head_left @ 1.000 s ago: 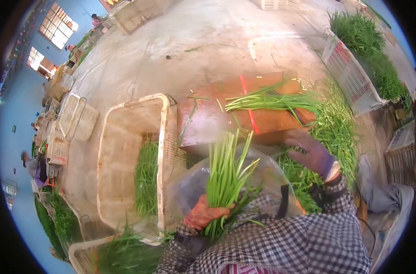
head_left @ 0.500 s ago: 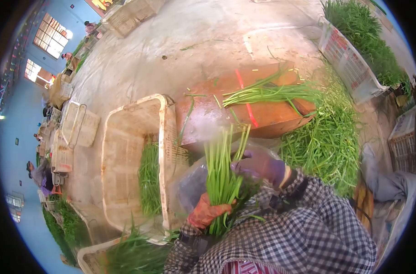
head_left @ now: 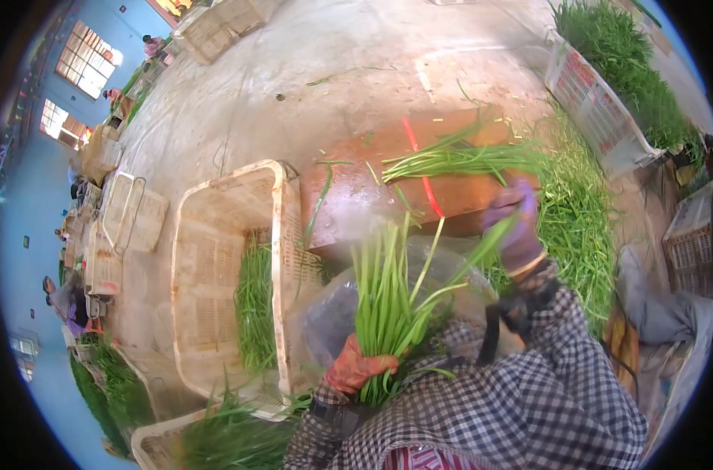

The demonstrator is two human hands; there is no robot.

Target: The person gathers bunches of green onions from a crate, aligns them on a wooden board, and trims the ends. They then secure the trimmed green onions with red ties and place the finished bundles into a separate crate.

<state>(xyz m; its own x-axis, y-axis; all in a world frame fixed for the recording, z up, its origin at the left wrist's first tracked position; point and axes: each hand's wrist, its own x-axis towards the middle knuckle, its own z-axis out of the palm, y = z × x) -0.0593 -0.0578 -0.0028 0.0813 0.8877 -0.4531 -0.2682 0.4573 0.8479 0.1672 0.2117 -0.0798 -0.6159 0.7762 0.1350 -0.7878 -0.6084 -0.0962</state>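
My left hand [head_left: 358, 365], in an orange-red patterned glove, is closed around a bunch of garlic chives [head_left: 384, 301], pale stem ends up. My right hand [head_left: 519, 229], in a purple glove and smeared by motion, is right of the bunch. A few loose chive leaves [head_left: 482, 249] trail from its closed fingers. Beyond the hands, a second bunch of chives [head_left: 450, 163] lies across a red ribbon [head_left: 421, 157] on a brown wooden board [head_left: 349, 207]. Clear plastic [head_left: 329, 309] covers my lap behind the held bunch.
A cream plastic crate [head_left: 278, 235] with chives inside stands at left; another chive-filled crate [head_left: 157, 439] is at lower left. Cut leaves [head_left: 580, 243] are heaped right of the board. A white crate [head_left: 599, 102] of chives stands at upper right. Other people work along the left wall.
My right hand has moved from the bunch up and to the right, drawing a few leaves away. A stem and some leaves now splay from the bunch. My left hand keeps its hold.
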